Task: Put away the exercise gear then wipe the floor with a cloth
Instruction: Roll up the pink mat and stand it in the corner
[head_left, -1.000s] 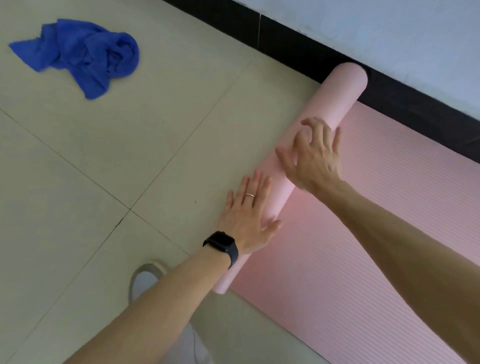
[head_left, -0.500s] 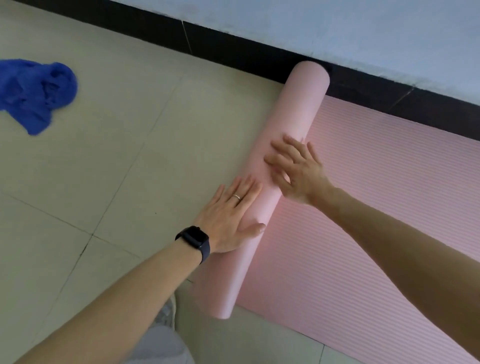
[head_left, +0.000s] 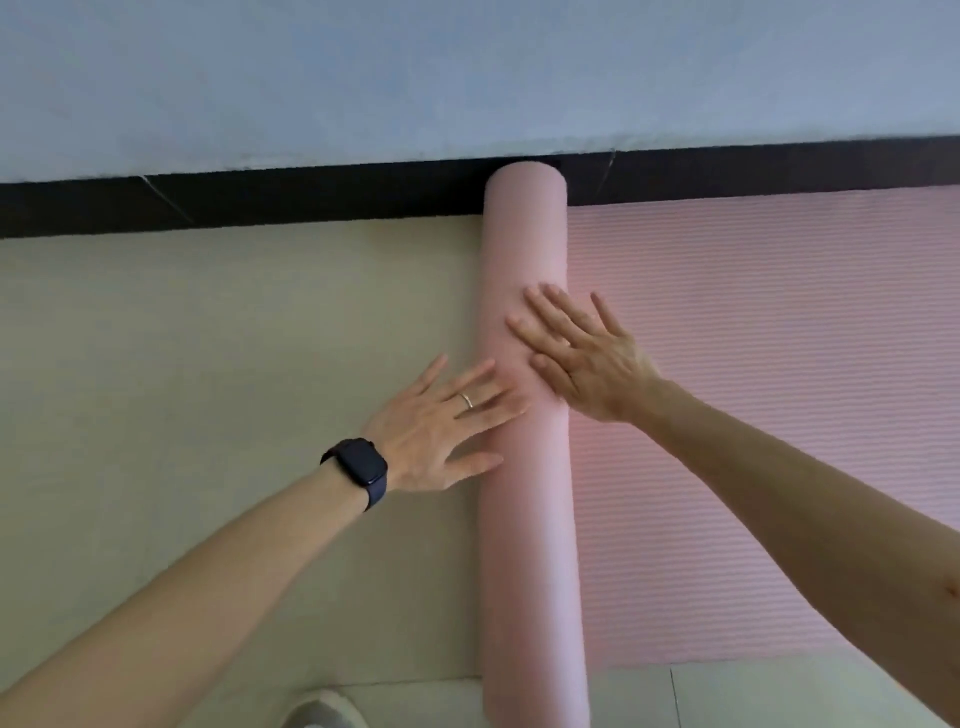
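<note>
Down the middle of the frame ran the roll of the pink exercise mat, upright from the bottom edge to the black skirting, where its far end met the foot of the pale blue wall. Half a second earlier the roll had slanted toward the upper right. The unrolled, ribbed part of the mat lay flat on the floor to the right of the roll, reaching the right edge of the frame.

Both hands were open on the roll. The left hand, just left of centre, lay with fingers straight and spread, its fingertips and thumb against the roll's left flank, much as before. It bore a ring, and a dark watch sat on its wrist. The right hand, a little higher, pressed flat across the top of the roll with fingers fanned toward the upper left; a second earlier those fingers had been curled over it.

The blue cloth, earlier at the upper left, had passed out of the frame. Part of a pale shoe showed at the bottom edge, left of the roll.
</note>
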